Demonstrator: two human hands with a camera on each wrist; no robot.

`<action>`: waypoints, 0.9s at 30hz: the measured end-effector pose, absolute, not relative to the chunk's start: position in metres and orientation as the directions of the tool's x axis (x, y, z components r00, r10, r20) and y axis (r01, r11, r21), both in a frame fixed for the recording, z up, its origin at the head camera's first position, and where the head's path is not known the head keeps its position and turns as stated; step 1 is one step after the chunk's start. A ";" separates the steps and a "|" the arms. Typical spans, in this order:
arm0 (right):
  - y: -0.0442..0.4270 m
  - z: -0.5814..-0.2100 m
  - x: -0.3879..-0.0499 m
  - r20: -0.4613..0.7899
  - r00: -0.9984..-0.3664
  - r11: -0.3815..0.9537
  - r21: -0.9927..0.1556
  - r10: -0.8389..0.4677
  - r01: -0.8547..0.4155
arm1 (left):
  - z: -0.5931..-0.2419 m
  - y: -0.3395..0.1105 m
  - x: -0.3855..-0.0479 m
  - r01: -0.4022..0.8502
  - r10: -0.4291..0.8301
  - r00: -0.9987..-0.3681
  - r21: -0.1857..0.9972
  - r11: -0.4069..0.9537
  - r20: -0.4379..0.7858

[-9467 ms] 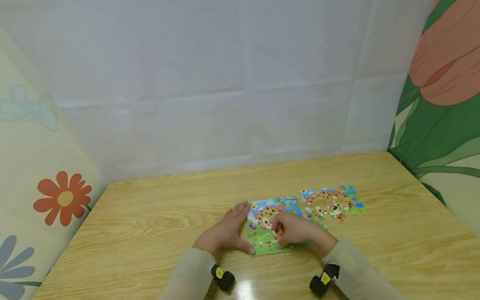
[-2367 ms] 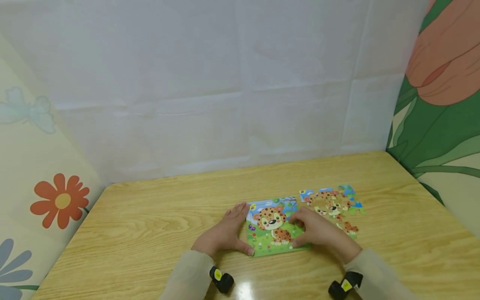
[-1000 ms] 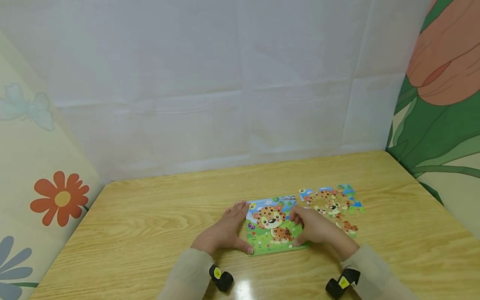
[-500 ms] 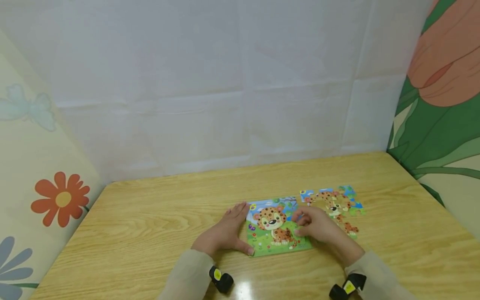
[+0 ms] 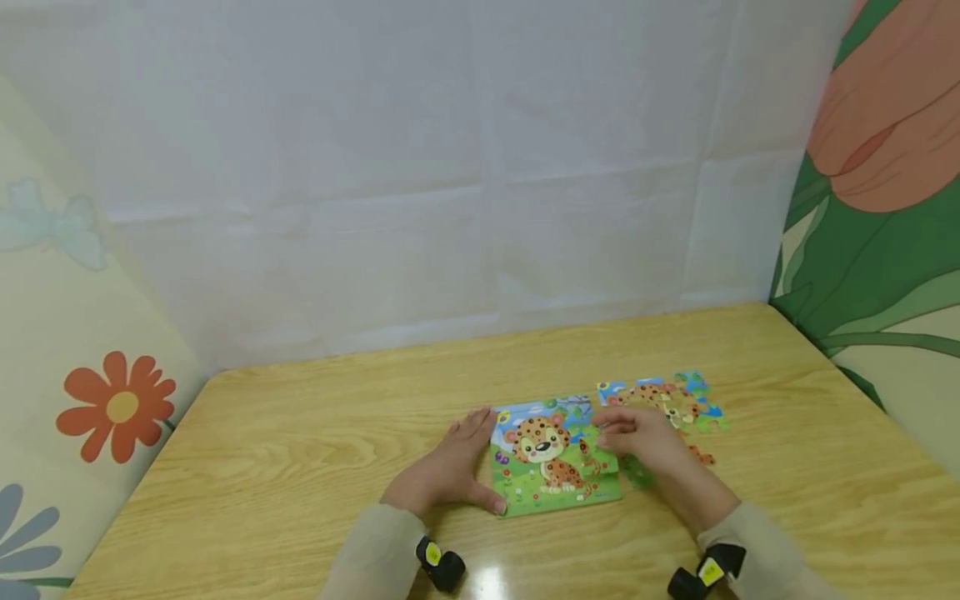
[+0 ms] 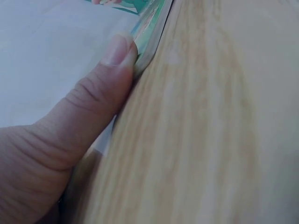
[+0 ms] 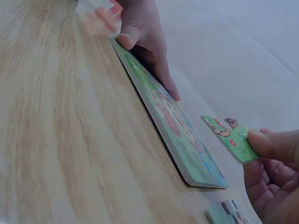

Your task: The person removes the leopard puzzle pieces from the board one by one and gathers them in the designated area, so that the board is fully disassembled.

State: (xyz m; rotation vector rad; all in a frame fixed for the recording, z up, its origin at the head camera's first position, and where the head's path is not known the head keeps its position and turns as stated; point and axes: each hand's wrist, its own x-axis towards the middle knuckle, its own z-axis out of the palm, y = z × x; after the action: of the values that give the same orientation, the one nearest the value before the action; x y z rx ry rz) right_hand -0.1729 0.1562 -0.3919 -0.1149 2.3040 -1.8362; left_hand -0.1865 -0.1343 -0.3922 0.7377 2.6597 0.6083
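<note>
A square puzzle board [image 5: 528,497] with a leopard cub picture lies flat on the table. My left hand [image 5: 446,467] is spread along its left edge, thumb [image 6: 110,60] at the near corner. Between thumb and fingers, my right hand [image 5: 641,437] pinches a green puzzle piece [image 7: 236,142] showing a spotted tail and red flower. The right wrist view has this piece raised, apart from the board. Right of the board lies a partly assembled leopard puzzle [image 5: 686,410] with gaps; the right hand and forearm hide part of it.
The wooden table [image 5: 300,442] extends around both hands. A white cloth [image 5: 412,208] hangs behind it, with painted flower panels [image 5: 116,408] at either side. Each sleeve carries a black wrist camera [image 5: 441,567].
My right hand has gone from the board's middle to its right edge, then lifted with the tail piece. Brown spotted body pieces have appeared in the right-hand puzzle. The left hand stays put.
</note>
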 end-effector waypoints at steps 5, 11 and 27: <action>0.162 -0.390 -0.170 -0.088 -0.987 0.196 -0.979 -0.134 0.061 | -0.392 -0.135 -0.186 0.419 0.546 -0.819 0.469 0.778 -0.175; 0.174 -0.391 -0.166 -0.090 -0.990 0.136 -0.988 -0.108 0.075 | -0.394 -0.136 -0.187 0.418 0.546 -0.818 0.467 0.779 -0.180; 0.231 -0.389 -0.154 -0.143 -0.990 0.144 -0.980 -0.009 0.140 | -0.392 -0.136 -0.186 0.415 0.548 -0.817 0.476 0.775 -0.179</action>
State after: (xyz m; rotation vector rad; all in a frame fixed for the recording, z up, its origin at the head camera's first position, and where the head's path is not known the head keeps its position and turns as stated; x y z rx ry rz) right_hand -0.1543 0.2307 -0.3895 0.1317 2.2866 -1.9792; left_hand -0.1860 -0.1364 -0.3925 0.7423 2.6607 0.6093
